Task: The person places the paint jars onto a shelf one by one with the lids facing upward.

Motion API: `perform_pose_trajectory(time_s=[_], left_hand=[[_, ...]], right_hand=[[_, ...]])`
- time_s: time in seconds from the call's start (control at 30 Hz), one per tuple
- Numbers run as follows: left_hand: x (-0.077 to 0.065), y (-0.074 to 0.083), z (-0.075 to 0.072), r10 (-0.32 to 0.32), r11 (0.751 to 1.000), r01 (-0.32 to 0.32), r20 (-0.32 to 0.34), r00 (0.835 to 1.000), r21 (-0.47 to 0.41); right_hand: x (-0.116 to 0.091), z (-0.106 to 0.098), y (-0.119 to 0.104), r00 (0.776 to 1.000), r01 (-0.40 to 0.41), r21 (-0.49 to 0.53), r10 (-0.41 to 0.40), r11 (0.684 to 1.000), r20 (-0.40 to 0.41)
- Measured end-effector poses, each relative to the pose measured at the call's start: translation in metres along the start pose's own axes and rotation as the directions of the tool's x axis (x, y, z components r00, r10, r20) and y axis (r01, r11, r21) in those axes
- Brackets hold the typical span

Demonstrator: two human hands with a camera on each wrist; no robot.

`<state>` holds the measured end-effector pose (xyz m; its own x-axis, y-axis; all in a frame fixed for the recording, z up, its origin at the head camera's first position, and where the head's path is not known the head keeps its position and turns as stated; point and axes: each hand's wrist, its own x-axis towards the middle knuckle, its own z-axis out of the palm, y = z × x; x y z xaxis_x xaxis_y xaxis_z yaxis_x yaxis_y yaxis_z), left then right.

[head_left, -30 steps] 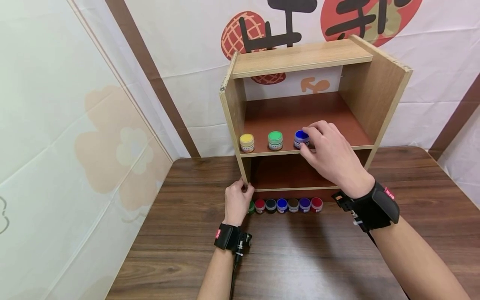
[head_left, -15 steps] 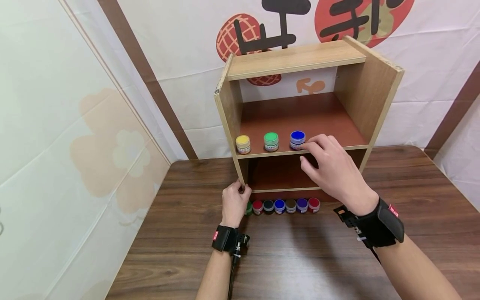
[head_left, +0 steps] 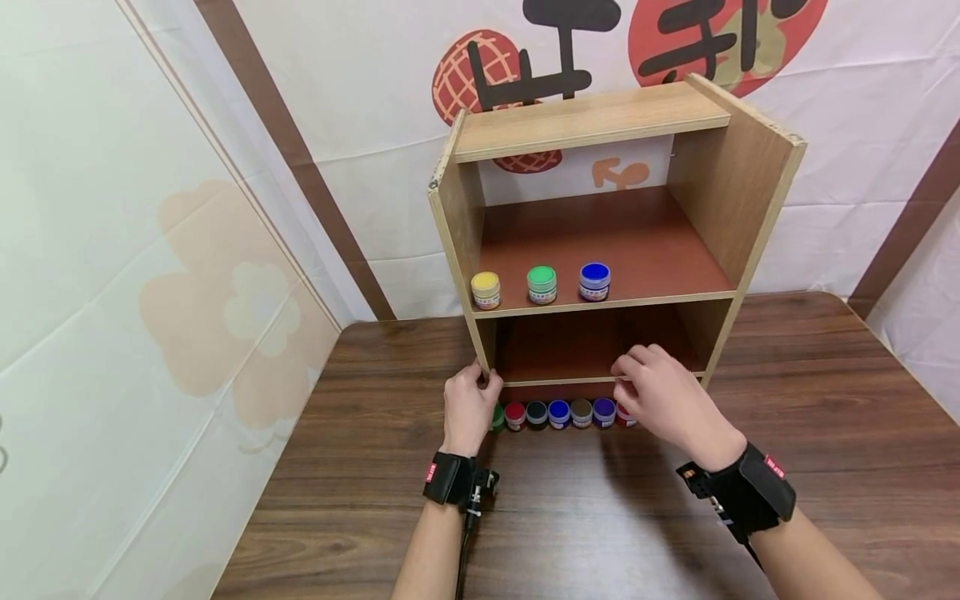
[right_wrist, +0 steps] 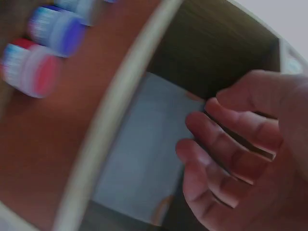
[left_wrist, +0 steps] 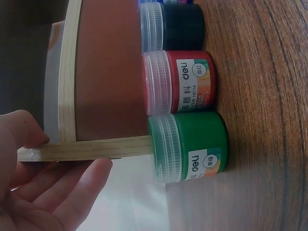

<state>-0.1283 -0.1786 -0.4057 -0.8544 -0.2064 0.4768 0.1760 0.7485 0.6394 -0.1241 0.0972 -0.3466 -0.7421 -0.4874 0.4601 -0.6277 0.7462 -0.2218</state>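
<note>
My left hand [head_left: 468, 408] pinches the lower front edge of the wooden shelf unit's [head_left: 592, 127] left side panel, thumb on one face and fingers on the other. My right hand [head_left: 663, 402] is in front of the lower compartment, fingers loosely bent and holding nothing in the right wrist view. Below it stands a row of paint jars at the unit's base: green [left_wrist: 204, 144], red [left_wrist: 192, 82], black [left_wrist: 184, 26], blue [head_left: 558, 413], brown [head_left: 581, 413], purple [head_left: 603, 412] and another red one [right_wrist: 34, 70], partly covered by my right hand in the head view.
On the middle shelf's front edge stand a yellow paint jar [head_left: 486, 291], a light green one [head_left: 542, 285] and a blue one [head_left: 595, 282], spaced apart. The unit is on a dark wooden table [head_left: 360, 467], with a printed white cloth [head_left: 360, 108] behind.
My right hand has let go of the blue jar on the middle shelf and come down toward the right end of the lower row. My left hand keeps its hold on the panel.
</note>
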Motion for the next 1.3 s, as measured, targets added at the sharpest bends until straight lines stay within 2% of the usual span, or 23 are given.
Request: perform_pose_trajectory(time_s=[0.13,0.23,0.43,0.53,1.0,1.3], left_hand=[[0.0,-0.001,0.0,-0.01,1.0,0.01,0.007,1.0,0.001],[0.0,-0.001,0.0,-0.009,1.0,0.009,0.006,1.0,-0.001],[-0.001,-0.001,0.0,0.001,1.0,-0.001,0.005,1.0,-0.012],[-0.001,-0.002,0.0,-0.003,1.0,0.003,0.006,1.0,-0.006],[0.0,-0.001,0.0,-0.002,1.0,0.002,0.004,1.0,-0.001],[0.0,-0.001,0.0,0.002,1.0,-0.002,-0.004,1.0,0.005]], right_hand=[[-0.014,0.019,0.011,0.992,0.036,-0.018,-0.034,0.999,0.118],[-0.021,0.032,0.017,0.984,0.076,-0.032,-0.07,0.997,0.163],[-0.029,0.048,0.025,0.978,0.162,-0.049,-0.154,0.986,0.139],[-0.03,0.052,0.028,0.976,0.178,-0.06,-0.168,0.982,0.142],[-0.033,0.057,0.032,0.975,0.132,-0.057,-0.119,0.99,0.188],[-0.039,0.054,0.033,0.979,0.046,-0.057,-0.033,0.997,0.203]])
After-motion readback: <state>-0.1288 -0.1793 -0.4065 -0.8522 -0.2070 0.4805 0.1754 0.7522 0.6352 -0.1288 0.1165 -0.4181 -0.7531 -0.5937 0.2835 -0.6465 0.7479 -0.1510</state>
